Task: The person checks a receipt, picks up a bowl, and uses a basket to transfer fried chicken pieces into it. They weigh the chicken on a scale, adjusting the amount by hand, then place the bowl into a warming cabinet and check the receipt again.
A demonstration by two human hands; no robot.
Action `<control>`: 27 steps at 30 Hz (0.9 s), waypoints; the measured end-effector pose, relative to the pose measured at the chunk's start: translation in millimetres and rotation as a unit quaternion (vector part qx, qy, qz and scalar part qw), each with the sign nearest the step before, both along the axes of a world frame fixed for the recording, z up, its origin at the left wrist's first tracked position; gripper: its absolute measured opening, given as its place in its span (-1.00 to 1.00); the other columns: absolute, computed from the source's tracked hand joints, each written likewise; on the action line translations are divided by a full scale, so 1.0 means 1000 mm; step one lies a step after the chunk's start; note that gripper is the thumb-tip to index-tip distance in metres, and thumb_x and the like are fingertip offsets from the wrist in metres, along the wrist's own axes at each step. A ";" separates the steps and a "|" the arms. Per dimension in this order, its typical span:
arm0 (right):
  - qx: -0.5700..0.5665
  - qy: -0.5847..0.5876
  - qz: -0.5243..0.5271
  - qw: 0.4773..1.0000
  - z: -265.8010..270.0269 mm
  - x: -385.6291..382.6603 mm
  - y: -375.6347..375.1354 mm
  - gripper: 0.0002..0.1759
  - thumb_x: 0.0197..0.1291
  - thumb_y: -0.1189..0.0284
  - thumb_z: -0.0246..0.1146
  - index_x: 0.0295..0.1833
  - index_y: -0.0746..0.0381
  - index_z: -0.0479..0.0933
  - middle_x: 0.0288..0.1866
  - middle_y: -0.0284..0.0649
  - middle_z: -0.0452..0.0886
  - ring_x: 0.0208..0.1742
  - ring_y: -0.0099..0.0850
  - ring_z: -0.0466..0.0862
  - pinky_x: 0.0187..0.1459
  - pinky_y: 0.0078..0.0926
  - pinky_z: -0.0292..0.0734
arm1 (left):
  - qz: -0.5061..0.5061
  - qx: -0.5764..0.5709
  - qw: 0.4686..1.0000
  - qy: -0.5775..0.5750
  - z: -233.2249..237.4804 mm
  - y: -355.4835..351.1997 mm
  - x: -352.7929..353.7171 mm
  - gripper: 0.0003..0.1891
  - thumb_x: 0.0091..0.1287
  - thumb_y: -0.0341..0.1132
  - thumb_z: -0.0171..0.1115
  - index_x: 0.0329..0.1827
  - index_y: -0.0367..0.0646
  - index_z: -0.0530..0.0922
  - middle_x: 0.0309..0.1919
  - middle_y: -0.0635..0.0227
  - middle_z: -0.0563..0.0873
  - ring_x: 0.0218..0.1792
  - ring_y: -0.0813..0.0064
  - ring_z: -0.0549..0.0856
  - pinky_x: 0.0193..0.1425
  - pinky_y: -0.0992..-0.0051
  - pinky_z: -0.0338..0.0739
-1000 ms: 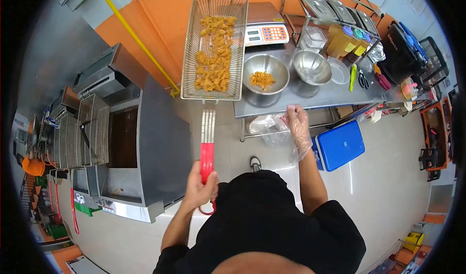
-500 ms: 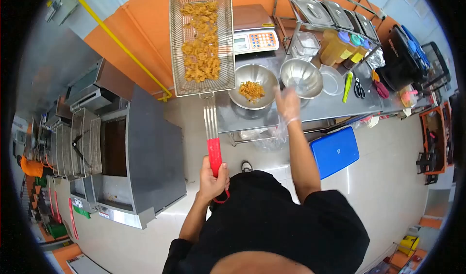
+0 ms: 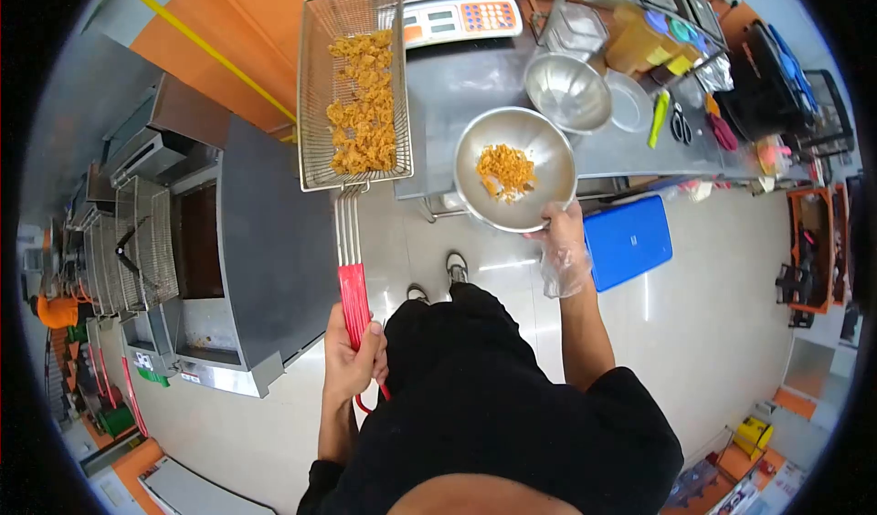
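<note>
My left hand [image 3: 354, 355] is wrapped round the red grip of a wire fryer basket [image 3: 312, 86]. Several pieces of golden fried food [image 3: 365, 104] lie along the basket's bottom. In a clear plastic glove, my right hand [image 3: 562, 241] grips the near rim of a steel mixing bowl [image 3: 470, 182], held up off the counter near its front edge. Orange-brown crumbly food [image 3: 505, 170] sits in that bowl. Just beyond it, a second steel bowl [image 3: 568, 90] stands on the counter, beside a clear plastic bowl [image 3: 630, 102].
A steel counter [image 3: 438, 104] carries a digital scale [image 3: 461, 17], scissors [image 3: 680, 124] and sauce bottles [image 3: 644, 40]. On the floor at right is a blue lidded box [image 3: 630, 241]. A deep fryer [image 3: 206, 241] with hanging baskets stands left; a person in orange [image 3: 53, 310] is far left.
My right hand has taken hold of the bowl of crumbs by its rim and lifted it off the counter toward me. The fryer basket has shifted left and slightly nearer.
</note>
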State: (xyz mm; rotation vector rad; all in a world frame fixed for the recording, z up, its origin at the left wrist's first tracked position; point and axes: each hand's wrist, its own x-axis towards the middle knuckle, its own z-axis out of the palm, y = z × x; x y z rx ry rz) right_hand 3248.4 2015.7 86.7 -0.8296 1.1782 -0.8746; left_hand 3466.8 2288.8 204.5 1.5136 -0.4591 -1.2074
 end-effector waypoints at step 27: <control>-0.017 0.022 -0.115 0.993 -0.061 -0.088 0.410 -0.58 0.29 0.54 0.08 0.24 0.44 0.36 -0.15 0.00 0.67 -0.39 -0.24 0.75 -0.55 -0.41 0.72 | -0.057 -0.135 0.960 0.238 -0.021 -0.015 -0.030 -0.58 0.56 -0.16 0.09 0.28 -0.32 0.45 0.11 0.06 0.67 0.02 0.30 0.71 0.13 0.36 0.61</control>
